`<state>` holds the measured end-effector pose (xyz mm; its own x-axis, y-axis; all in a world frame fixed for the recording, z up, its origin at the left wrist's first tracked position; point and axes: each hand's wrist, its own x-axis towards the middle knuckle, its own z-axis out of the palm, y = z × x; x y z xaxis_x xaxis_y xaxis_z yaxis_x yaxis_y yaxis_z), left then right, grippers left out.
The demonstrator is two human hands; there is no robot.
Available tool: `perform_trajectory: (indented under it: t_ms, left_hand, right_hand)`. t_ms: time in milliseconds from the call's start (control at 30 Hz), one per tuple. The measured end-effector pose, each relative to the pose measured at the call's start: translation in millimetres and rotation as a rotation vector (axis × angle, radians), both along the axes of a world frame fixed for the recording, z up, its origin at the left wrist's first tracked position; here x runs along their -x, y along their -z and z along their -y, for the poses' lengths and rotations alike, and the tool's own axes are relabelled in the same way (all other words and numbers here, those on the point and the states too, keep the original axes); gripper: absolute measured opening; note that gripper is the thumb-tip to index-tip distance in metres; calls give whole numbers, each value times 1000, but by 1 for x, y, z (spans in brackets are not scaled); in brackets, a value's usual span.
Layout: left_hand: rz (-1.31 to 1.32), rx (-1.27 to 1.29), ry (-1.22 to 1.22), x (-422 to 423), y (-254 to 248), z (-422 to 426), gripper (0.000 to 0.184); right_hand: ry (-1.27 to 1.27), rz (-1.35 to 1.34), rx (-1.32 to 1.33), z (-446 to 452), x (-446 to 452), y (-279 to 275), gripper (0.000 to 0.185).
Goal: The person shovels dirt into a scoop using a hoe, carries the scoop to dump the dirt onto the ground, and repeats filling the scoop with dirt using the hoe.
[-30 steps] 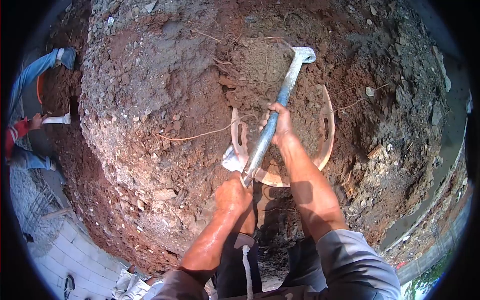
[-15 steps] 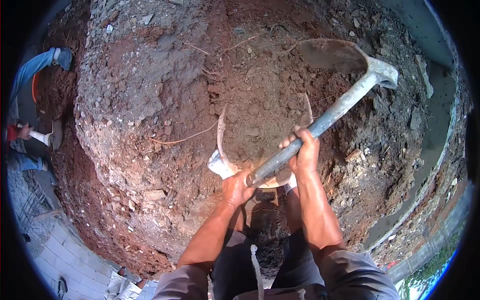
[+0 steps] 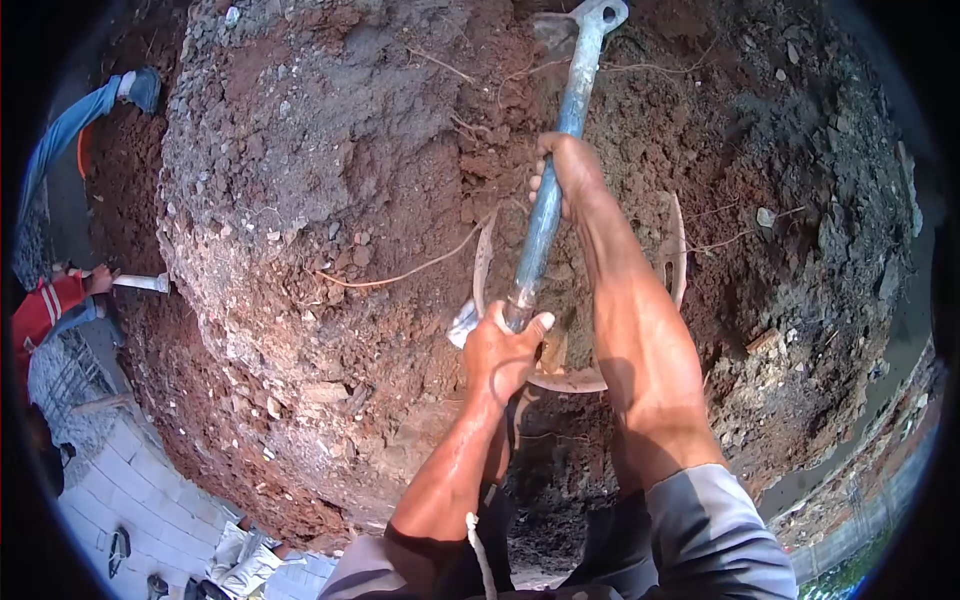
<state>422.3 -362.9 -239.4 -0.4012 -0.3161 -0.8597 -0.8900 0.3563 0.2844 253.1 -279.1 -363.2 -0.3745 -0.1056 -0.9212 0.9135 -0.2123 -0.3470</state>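
My right hand is wrapped round the upper middle of a hoe's blue-grey handle. Lower down, my left hand closes on the handle's end, its thumb pointing right. The hoe's pale metal head is at the top of the view against the soil, with its blade mostly hidden. Below my hands a curved basin with slotted sides lies on the ground in front of my legs, holding some soil. A white object touches its left side.
A mound of reddish soil and stones fills the middle. At the left, a co-worker in a red sleeve and jeans holds a pale handle. Paving blocks lie lower left, with white sacks beside them. A grey channel runs along the right.
The hoe has swung from the upper right to the top centre, its blade now down at the soil. My right hand moved up and left with it. The co-worker's red sleeve shows more.
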Motion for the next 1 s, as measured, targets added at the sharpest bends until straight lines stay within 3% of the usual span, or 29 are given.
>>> perform_trajectory:
  t_ms: [67, 200, 367, 400, 500, 533, 600, 633, 667, 700, 733, 800, 900, 967, 1000]
  left_hand:
    - [-240, -2, -41, -54, -5, -40, 39]
    - [-43, -56, -168, -66, -8, -64, 34]
    - [-197, 55, -85, -100, -8, -98, 36]
    - [-1, 161, 81, -108, -19, -109, 41]
    - [144, 110, -27, -188, -35, -146, 42]
    - [185, 80, -21, -217, -39, -157, 41]
    - [-141, -266, -455, -271, -33, -174, 31]
    - [-280, -337, -375, -268, -38, -172, 28]
    - [-257, -312, -289, -277, -29, -178, 30]
    - [-235, -286, -202, -286, -21, -184, 32]
    - [-263, -271, -56, -262, -27, -184, 34]
    - [-294, -217, 304, -175, -41, -175, 37]
    - [-377, -463, 108, -62, 4, -162, 31]
    - [-432, -368, 380, 34, 46, -139, 29]
    - [-292, -439, 414, 74, 60, -123, 30]
  right_hand:
    - [-186, 58, -110, -5, -24, -25, 10]
    - [-189, 108, 41, -25, -46, -6, 11]
    - [-143, 71, 76, -48, -71, -22, 9]
    - [-134, 71, 81, -59, -89, -30, 8]
    - [-93, 232, 183, -104, -177, -58, 9]
    - [-139, 77, 140, -115, -202, -70, 11]
    - [-358, 166, 25, -138, -236, -108, 14]
    - [-300, 40, -14, -149, -264, -113, 16]
    - [-242, -99, -48, -145, -249, -130, 18]
    - [-291, -24, -126, -158, -233, -154, 18]
    - [-316, -136, -249, -170, -226, -152, 14]
    - [-91, -188, -231, -184, -168, -187, 14]
    - [173, -552, -344, -188, -71, -208, 15]
    - [341, -705, -413, -185, -13, -177, 16]
    - [420, -757, -432, -181, 7, -151, 16]
